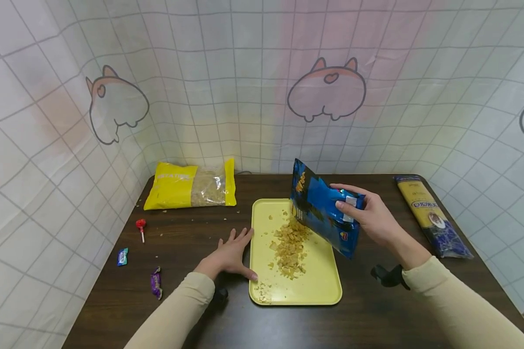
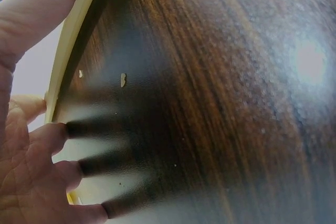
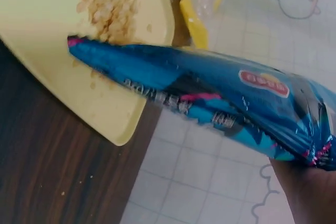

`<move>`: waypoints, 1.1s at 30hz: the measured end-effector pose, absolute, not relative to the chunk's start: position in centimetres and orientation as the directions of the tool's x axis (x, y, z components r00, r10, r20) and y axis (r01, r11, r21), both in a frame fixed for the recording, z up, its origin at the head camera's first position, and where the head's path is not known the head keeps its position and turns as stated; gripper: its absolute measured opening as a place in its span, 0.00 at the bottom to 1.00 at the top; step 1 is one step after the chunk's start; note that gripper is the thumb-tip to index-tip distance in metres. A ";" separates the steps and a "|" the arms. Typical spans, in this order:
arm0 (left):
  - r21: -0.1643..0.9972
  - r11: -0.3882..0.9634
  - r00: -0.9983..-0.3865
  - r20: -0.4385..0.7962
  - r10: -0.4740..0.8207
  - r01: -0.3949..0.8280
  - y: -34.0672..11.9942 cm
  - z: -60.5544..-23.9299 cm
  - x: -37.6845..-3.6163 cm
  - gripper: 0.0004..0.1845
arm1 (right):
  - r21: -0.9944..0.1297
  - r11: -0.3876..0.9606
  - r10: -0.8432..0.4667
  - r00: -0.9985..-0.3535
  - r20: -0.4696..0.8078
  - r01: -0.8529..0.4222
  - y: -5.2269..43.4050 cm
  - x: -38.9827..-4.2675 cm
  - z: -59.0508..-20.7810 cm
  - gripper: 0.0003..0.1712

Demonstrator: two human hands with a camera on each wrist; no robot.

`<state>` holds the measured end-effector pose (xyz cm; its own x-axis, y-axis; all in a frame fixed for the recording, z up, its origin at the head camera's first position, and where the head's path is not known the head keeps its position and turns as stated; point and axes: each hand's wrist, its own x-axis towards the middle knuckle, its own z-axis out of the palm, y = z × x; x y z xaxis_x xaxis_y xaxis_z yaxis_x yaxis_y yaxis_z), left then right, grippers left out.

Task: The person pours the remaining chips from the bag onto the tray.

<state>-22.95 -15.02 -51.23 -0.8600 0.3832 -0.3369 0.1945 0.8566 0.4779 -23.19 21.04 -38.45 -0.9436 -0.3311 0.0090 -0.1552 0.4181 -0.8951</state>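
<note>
So the left hand (image 1: 231, 256) is at 9 o'clock of the yellow tray (image 1: 323, 286), fingers splayed pretty wide, thumb at the rim. Right hand (image 1: 373, 215) sits around 2 o'clock, thumb and fingers pinching one end of the blue bag (image 1: 319, 208), tilted over the tray's 1 o'clock beside broken chips (image 1: 289, 249).

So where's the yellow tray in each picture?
Head: tray just below the middle, with crumbled chips on it.
Left wrist: upper left, a slanting strip of the tray's edge.
Right wrist: upper left, the tray partly behind the blue bag.
Shared landmark: the dark table, which shows in all three.
</note>
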 end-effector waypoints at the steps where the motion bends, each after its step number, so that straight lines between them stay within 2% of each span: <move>1: 0.479 0.856 -0.860 -0.336 0.385 0.195 -15.0 -51.2 -22.9 0.70 | -0.895 0.419 -0.333 -0.943 0.004 -0.152 21.0 -23.1 -38.4 0.30; 13: 0.480 0.856 -0.856 -0.344 0.385 0.192 -15.0 -51.0 -23.1 0.71 | -0.864 0.461 -0.432 -0.902 -0.016 -0.205 20.6 -21.4 -37.1 0.27; 23: 0.474 0.860 -0.856 -0.349 0.382 0.191 -15.0 -50.8 -23.2 0.70 | -0.896 0.409 -0.534 -0.841 -0.082 -0.172 20.6 -20.2 -36.8 0.27; 33: 0.473 0.864 -0.857 -0.360 0.369 0.174 -14.9 -51.2 -23.1 0.71 | -0.886 0.449 -0.492 -0.859 -0.142 -0.111 20.6 -20.1 -36.1 0.29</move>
